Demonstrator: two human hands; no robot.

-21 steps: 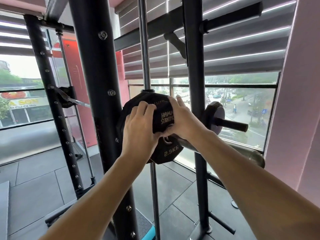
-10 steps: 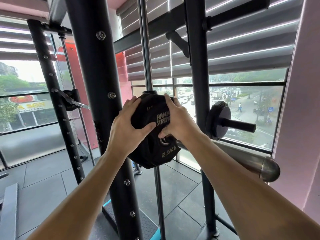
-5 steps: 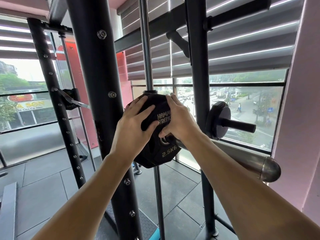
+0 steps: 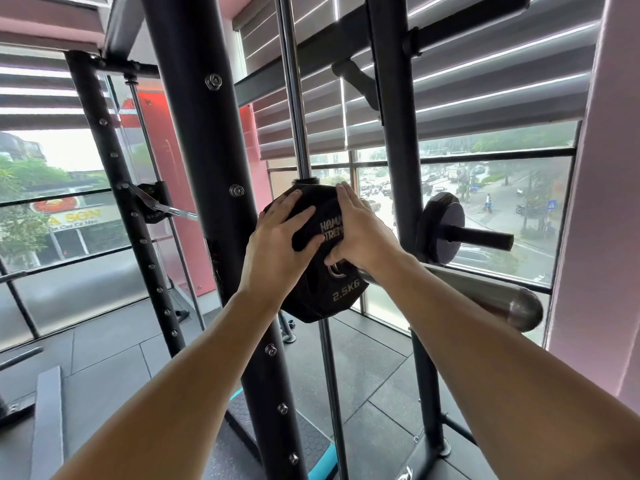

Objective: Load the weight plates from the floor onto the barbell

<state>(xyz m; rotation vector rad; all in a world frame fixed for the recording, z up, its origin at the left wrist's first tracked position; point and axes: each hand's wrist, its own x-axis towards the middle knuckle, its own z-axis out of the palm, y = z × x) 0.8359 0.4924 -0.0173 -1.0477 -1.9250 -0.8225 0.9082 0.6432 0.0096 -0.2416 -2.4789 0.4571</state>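
On the steel barbell sleeve (image 4: 485, 296), close against the rack upright (image 4: 214, 202), sits a black weight plate (image 4: 322, 299) marked 2.5KG, the sleeve running through its centre hole. Both hands press flat on its face with fingers spread, not curled round it: the left hand (image 4: 277, 244) covers the upper left part, the right hand (image 4: 360, 230) the upper right, its thumb beside the hole. Behind the right hand, another plate (image 4: 440, 230) hangs on a storage peg (image 4: 481, 239) of the rear post. Grey mats cover the floor (image 4: 104, 358).
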